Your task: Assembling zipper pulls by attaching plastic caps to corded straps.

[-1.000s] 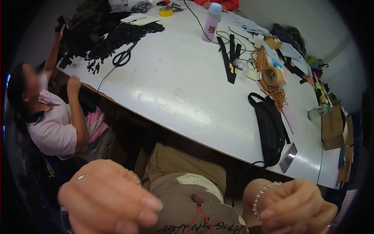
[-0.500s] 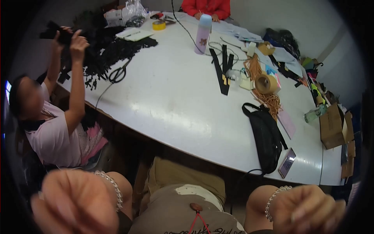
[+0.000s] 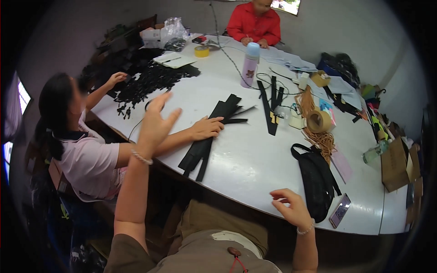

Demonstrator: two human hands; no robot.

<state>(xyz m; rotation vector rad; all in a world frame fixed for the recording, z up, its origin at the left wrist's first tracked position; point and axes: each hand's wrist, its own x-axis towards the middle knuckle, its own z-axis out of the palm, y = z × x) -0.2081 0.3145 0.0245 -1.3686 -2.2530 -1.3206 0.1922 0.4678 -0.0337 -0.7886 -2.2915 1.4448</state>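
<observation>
My left hand [image 3: 157, 120] is raised over the table's near left side, fingers apart, holding nothing. It is nearest a co-worker's forearm and a fanned bundle of flat black strips [image 3: 193, 154]. The co-worker's hand [image 3: 207, 128] lies on that bundle. By the table's front edge, my right hand [image 3: 291, 207] is held with thumb and fingers spread and curved, nothing in it. A black waist bag [image 3: 312, 186] lies just beyond it, and a phone [image 3: 340, 210] rests to its right. Both of my wrists carry a bracelet.
The white table [image 3: 246, 164] bears black pieces [image 3: 154, 77], yellow tape [image 3: 201, 51], a lilac bottle [image 3: 250, 68], more black strips [image 3: 266, 104], brown tape [image 3: 318, 122] and orange cord [image 3: 324, 143]. A carton [image 3: 396, 166] stands right. Another person in red [image 3: 255, 25] sits opposite.
Both my hands have moved forward from near my body, and their fingers have spread. The co-worker's raised hands have come down, one onto the black strips, which now lie on the table before me.
</observation>
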